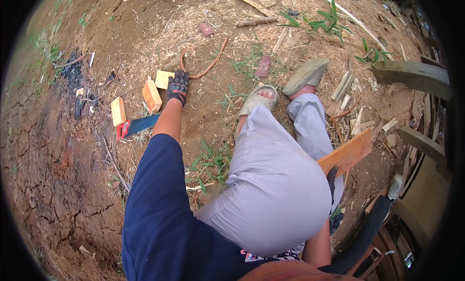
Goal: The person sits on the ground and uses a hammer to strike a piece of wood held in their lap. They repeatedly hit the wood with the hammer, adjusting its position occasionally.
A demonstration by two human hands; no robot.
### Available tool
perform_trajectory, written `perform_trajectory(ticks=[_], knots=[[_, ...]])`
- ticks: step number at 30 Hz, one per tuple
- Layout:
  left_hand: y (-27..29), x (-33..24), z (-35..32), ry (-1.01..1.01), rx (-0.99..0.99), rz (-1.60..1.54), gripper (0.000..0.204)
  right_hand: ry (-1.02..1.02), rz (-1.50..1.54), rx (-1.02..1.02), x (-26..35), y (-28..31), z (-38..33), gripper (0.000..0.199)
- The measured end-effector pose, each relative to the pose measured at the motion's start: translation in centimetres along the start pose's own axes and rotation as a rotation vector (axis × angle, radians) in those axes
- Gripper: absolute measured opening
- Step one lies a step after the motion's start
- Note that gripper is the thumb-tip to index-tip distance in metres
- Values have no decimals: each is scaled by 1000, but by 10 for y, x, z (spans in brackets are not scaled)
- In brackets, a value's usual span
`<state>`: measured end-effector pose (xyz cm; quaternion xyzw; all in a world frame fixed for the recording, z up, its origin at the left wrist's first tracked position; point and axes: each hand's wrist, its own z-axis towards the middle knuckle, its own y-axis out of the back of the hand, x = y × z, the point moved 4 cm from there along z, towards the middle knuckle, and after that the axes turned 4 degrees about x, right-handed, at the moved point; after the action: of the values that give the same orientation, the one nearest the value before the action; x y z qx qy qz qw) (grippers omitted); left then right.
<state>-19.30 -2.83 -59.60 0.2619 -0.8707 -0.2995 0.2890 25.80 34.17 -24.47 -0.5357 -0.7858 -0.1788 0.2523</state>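
My left hand [178, 86], in a black and red glove, reaches far forward to the ground. It lies palm down beside a small pale wood block [163, 79] and a longer orange-tan block [151, 96]; whether its fingers grip anything is unclear. A third block [117, 111] lies further left. A hand saw [136, 125] with a red handle and blue blade rests on the soil under my forearm. My right hand [332, 178], in a dark glove and mostly hidden behind my knee, holds an orange wooden plank [347, 152].
Bare cracked earth with sawdust and grass tufts surrounds me. My feet in grey-green sandals [306, 73] point forward. A curved orange root or cord [209, 65] lies past the blocks. Stacked timber and offcuts [416, 77] crowd the right side.
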Motion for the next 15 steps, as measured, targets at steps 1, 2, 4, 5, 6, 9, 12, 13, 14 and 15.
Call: perform_trajectory(ticks=[1,2,4,5,6,9,12,13,14,15], knots=[[3,-4,1,6,12,6,69,11,-37,-15,1,2,0,84],[6,-4,4,-9,15,48,68,15,-70,-19,1,2,1,83],[-2,-3,1,-43,-24,126,66,72,-123,51,0,6,2,81],[-7,0,-2,-62,-27,133,65,101,-150,85,0,8,1,80],[-8,-5,-7,-94,-33,142,64,102,-127,79,0,8,-3,79],[-11,10,-28,-107,-86,85,63,94,-9,101,-1,14,-4,77],[11,53,-61,26,-322,-84,68,92,198,191,-11,22,7,75],[45,39,-67,72,-341,-288,73,123,262,197,-3,34,4,74],[79,40,-85,127,-351,-469,79,172,245,172,-2,38,-4,72],[121,50,-101,141,-412,-621,86,224,233,175,6,32,-3,69]])
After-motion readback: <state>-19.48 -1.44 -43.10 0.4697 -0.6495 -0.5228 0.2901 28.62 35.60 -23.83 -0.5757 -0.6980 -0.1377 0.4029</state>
